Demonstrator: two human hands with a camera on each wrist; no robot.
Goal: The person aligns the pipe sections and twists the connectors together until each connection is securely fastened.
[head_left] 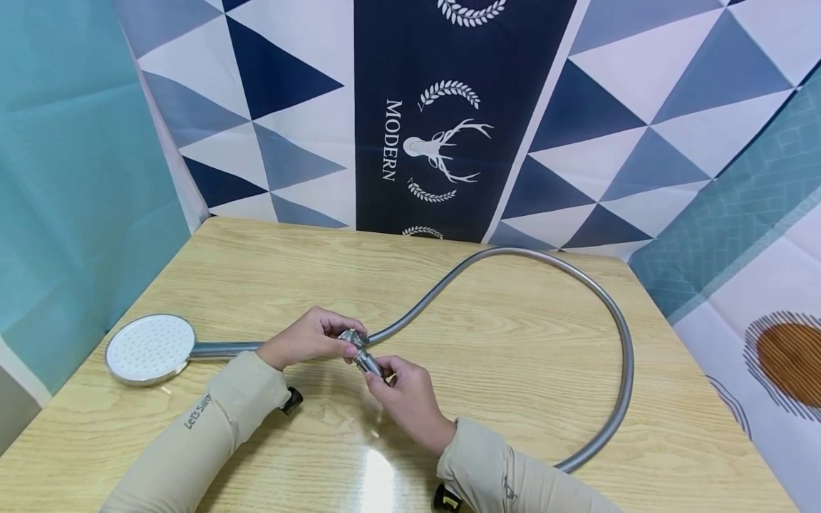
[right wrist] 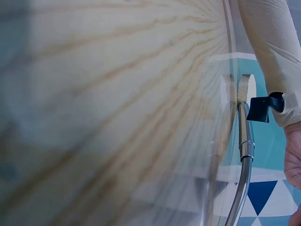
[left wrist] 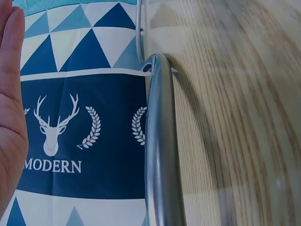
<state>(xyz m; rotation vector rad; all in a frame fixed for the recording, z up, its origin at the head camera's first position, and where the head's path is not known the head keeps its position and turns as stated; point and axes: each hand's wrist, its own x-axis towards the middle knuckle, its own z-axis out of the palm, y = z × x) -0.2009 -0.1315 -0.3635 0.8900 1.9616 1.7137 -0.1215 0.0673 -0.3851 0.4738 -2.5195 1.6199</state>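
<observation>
A hand shower with a round white face [head_left: 150, 348] and chrome handle [head_left: 224, 349] lies at the left of the table. My left hand [head_left: 306, 338] is above the handle's far end and pinches the rounded part of a small chrome fitting [head_left: 353, 338] between thumb and fingers. My right hand [head_left: 413, 401] grips the fitting's cylindrical lower end [head_left: 368, 362]. The grey metal hose [head_left: 609, 306] emerges behind the left hand and loops to the right. In the right wrist view, the handle meets the hose at a collar [right wrist: 247, 149]. My fingers partly hide the fitting.
The wooden table [head_left: 564, 370] carries the hose loop, which runs near its back edge and returns below the right forearm. A patterned cloth [head_left: 417, 107] hangs behind, with a teal cloth [head_left: 70, 157] at the left. Black wrist mounts [head_left: 291, 400] sit under the sleeves.
</observation>
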